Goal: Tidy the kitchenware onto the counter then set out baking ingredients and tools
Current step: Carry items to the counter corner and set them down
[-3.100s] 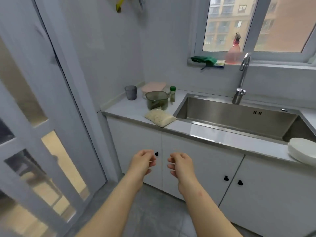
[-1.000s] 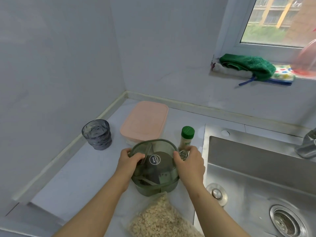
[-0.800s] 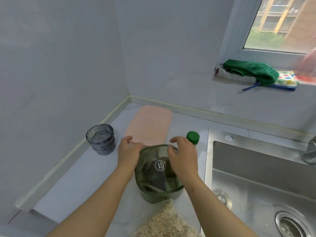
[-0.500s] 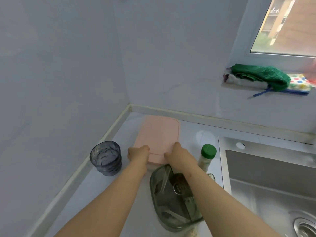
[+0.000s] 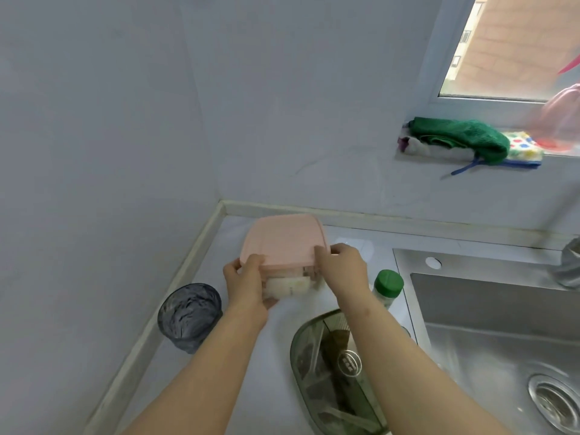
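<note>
The pale stone surface [image 5: 276, 346] ends in a wall corner, with a steel sink [image 5: 489, 324] set in on the right. On it stand a smoky grey plastic tumbler [image 5: 188, 317] by the left wall, a green-capped bottle [image 5: 387, 285] beside the sink, and a translucent green tub [image 5: 335, 372] nearest. A pink-lidded clear box [image 5: 282, 240] is toward the corner; whether its base touches cannot be told.

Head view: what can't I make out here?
Box contents: head view, hidden by pink lid, left hand and right hand.
Tap: head view, cut by the right edge.
Tub contents: head view, murky through its tinted lid, partly behind the right arm.
Bottle label: head view, too small.
</note>
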`<state>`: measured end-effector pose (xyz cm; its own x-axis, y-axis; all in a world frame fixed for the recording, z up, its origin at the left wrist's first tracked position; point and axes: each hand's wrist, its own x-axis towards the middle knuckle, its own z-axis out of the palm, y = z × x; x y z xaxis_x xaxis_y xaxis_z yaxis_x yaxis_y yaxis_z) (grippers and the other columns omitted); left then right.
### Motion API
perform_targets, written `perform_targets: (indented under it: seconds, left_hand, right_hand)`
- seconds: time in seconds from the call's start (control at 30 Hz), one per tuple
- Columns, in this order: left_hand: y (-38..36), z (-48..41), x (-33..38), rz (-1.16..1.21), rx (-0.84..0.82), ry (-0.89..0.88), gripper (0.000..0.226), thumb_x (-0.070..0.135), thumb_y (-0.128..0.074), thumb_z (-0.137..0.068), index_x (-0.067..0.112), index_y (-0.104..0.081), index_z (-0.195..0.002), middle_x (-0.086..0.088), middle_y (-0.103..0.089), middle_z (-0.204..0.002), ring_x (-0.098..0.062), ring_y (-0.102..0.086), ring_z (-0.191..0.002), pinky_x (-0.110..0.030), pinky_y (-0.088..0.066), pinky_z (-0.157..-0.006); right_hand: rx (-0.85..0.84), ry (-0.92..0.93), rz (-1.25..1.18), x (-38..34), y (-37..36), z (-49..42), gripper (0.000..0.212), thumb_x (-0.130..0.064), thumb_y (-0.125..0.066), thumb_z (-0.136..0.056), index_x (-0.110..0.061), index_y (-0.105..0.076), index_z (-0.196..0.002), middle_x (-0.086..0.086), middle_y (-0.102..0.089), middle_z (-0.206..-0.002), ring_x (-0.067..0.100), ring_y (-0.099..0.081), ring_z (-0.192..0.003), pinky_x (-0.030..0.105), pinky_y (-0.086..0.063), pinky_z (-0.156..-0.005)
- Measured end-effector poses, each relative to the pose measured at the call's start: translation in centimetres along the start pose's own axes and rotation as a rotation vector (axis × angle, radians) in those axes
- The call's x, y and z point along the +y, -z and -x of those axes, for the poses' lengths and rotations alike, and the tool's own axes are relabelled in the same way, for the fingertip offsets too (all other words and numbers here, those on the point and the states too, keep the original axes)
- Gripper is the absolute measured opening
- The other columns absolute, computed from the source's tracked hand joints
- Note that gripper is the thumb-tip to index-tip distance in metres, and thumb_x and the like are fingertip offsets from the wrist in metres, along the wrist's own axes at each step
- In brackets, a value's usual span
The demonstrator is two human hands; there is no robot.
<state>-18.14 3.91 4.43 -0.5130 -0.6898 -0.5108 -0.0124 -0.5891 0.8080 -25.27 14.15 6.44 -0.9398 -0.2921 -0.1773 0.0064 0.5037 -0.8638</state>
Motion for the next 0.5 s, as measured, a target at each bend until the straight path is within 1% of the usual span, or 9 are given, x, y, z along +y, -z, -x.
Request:
perform_targets:
  seconds: [0.07,0.13,0.2,0.3,0.33,0.37,0.43,0.47,0.5]
  left_hand:
    - [-0.3,0.7,1.4,0.036,-0.015,-0.029,0.029,0.016,-0.054,-0.088,0.023,-0.037,-0.111,-0.004,-0.047,-0.090,-0.021,-0.048,-0.075,-0.044,-0.050,-0.074]
    - [-0.5,1.8,2.9,0.056,-0.043,-0.086,0.029,0.015,-0.055,-0.088,0.023,-0.038,-0.110,-0.001,-0.047,-0.088,-0.019,-0.048,-0.075,-0.042,-0.050,-0.074]
    - [-0.5,3.1,4.3,0.058,-0.081,-0.155,0.027,0.014,-0.055,-0.086,0.023,-0.041,-0.107,0.001,-0.049,-0.089,-0.017,-0.049,-0.076,-0.038,-0.050,-0.071]
    - [-0.2,4.6,6.1,0.042,-0.168,-0.231,0.017,0.013,-0.054,-0.086,0.025,-0.047,-0.096,0.003,-0.051,-0.092,-0.018,-0.051,-0.081,-0.038,-0.052,-0.071]
    - [-0.2,4.9,6.5,0.037,-0.196,-0.239,0.016,0.014,-0.053,-0.086,0.025,-0.049,-0.096,0.003,-0.052,-0.093,-0.019,-0.052,-0.084,-0.039,-0.052,-0.071]
    - [-0.2,5.1,6.8,0.032,-0.222,-0.236,0.017,0.014,-0.053,-0.085,0.024,-0.051,-0.099,0.004,-0.054,-0.094,-0.020,-0.053,-0.087,-0.039,-0.052,-0.071]
    - [-0.1,5.6,7.0,0.026,-0.270,-0.216,0.021,0.016,-0.053,-0.084,0.022,-0.053,-0.105,0.004,-0.056,-0.097,-0.020,-0.054,-0.091,-0.038,-0.052,-0.072]
    - [-0.2,5.9,6.9,0.024,-0.295,-0.201,0.019,0.017,-0.053,-0.084,0.022,-0.055,-0.103,0.003,-0.056,-0.097,-0.020,-0.054,-0.091,-0.038,-0.053,-0.072]
    - [-0.2,6.2,6.8,0.021,-0.324,-0.187,0.015,0.018,-0.053,-0.085,0.022,-0.056,-0.099,0.003,-0.057,-0.096,-0.019,-0.054,-0.090,-0.038,-0.053,-0.072]
  right_hand:
    - [-0.034,-0.008,-0.217,-1.3,0.6,0.8,0.022,-0.027,-0.047,-0.093,-0.014,-0.054,-0.108,0.002,-0.059,-0.094,0.013,-0.052,-0.075,0.028,-0.042,-0.064]
    - [-0.098,-0.045,-0.421,-2.2,1.1,1.4,0.026,-0.028,-0.047,-0.093,-0.021,-0.047,-0.119,-0.004,-0.056,-0.094,0.014,-0.055,-0.084,0.031,-0.048,-0.073]
    - [-0.181,-0.097,-0.595,-2.7,1.7,1.9,0.029,-0.030,-0.048,-0.093,-0.026,-0.042,-0.121,-0.006,-0.055,-0.096,0.023,-0.056,-0.095,0.041,-0.048,-0.085]
    - [-0.256,-0.121,-0.789,-3.4,3.0,2.4,0.036,-0.037,-0.050,-0.092,-0.025,-0.045,-0.125,0.000,-0.055,-0.107,0.027,-0.054,-0.091,0.040,-0.050,-0.077]
    - [-0.258,-0.126,-0.835,-3.5,3.4,2.6,0.040,-0.040,-0.051,-0.090,-0.023,-0.048,-0.126,0.004,-0.057,-0.109,0.028,-0.055,-0.091,0.039,-0.050,-0.075]
    - [-0.254,-0.131,-0.876,-3.6,3.8,2.8,0.046,-0.045,-0.053,-0.087,-0.023,-0.050,-0.127,0.007,-0.059,-0.114,0.030,-0.057,-0.097,0.040,-0.051,-0.078]
    - [-0.214,-0.133,-0.944,-3.6,4.6,3.4,0.058,-0.051,-0.060,-0.076,-0.024,-0.051,-0.127,0.012,-0.058,-0.126,0.035,-0.054,-0.118,0.046,-0.046,-0.096]
    - [-0.183,-0.133,-0.974,-3.5,5.0,3.9,0.062,-0.050,-0.062,-0.072,-0.024,-0.051,-0.127,0.011,-0.059,-0.124,0.034,-0.051,-0.122,0.046,-0.041,-0.102]
    - [-0.143,-0.127,-0.999,-3.3,5.3,4.4,0.061,-0.048,-0.062,-0.073,-0.023,-0.051,-0.128,0.009,-0.059,-0.118,0.032,-0.053,-0.119,0.044,-0.039,-0.102]
